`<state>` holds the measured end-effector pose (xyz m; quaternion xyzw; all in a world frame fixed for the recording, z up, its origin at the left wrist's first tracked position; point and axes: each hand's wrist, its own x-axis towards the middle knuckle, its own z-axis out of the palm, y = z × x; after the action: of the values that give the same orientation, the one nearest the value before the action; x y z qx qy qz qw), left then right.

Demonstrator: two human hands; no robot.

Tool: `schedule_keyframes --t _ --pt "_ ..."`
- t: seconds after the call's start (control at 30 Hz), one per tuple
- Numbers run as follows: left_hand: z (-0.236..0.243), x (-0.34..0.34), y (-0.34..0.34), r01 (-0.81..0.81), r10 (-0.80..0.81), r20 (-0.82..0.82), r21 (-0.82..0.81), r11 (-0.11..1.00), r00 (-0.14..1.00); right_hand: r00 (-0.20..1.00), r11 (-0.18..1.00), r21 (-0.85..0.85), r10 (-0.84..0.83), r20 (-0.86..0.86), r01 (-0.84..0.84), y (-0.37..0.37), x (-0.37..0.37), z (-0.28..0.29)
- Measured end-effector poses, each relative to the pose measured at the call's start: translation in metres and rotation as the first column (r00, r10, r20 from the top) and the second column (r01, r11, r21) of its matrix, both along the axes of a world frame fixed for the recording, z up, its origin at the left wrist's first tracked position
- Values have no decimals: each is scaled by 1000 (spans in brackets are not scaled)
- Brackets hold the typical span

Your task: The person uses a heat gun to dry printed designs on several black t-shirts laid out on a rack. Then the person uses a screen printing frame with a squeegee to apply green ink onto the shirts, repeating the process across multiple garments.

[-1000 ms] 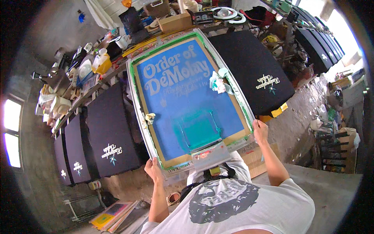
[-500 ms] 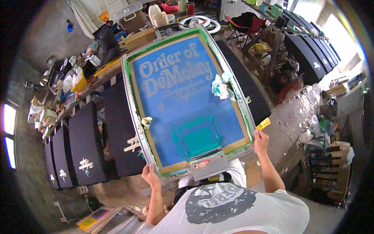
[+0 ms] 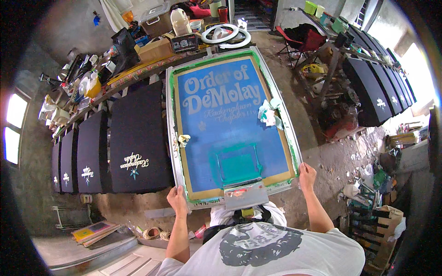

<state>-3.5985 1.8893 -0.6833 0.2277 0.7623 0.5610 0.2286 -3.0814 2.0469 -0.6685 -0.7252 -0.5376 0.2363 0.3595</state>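
Note:
My left hand (image 3: 177, 201) and my right hand (image 3: 307, 176) are closed on the near corners of a large silk-screen printing frame (image 3: 287, 134), one on each side. Its blue mesh (image 3: 221, 133) carries pale lettering, with brown tape around it and green along the rim. Teal ink (image 3: 237, 163) lies in a patch toward the near end. There a squeegee (image 3: 245, 194) with a wide grey handle leans over the near rim, touched by neither hand. White and pale-green crumpled scraps (image 3: 268, 114) stick to the right side, and a small cream scrap (image 3: 183, 140) to the left.
Black printed fabric panels (image 3: 138, 133) lie in a row at the left, more (image 3: 368, 92) on a rack at the far right. Behind the frame, a cluttered bench holds a jug (image 3: 180, 22) and white rings (image 3: 225, 34). A red folding chair (image 3: 304, 41) stands beyond.
The frame has shifted right and slightly toward me, uncovering the print on the nearest left panel. Both hands still grip it. The yellow piece by my right hand is out of sight.

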Motion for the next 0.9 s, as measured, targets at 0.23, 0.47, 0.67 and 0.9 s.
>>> schedule_keyframes --t 0.23,0.47,0.67,0.9 --pt "2 11 26 1 -4 -38 -87 996 999 999 999 49 6 33 -8 26 4 5" --pt "6 4 43 16 -25 -85 -100 995 996 999 998 50 29 -36 -28 43 -2 4" --pt "9 5 66 52 -69 -177 -100 994 982 996 995 50 89 32 -91 69 4 8" --pt "13 9 81 62 -85 -137 -165 984 987 993 984 140 113 15 -114 85 12 -11"
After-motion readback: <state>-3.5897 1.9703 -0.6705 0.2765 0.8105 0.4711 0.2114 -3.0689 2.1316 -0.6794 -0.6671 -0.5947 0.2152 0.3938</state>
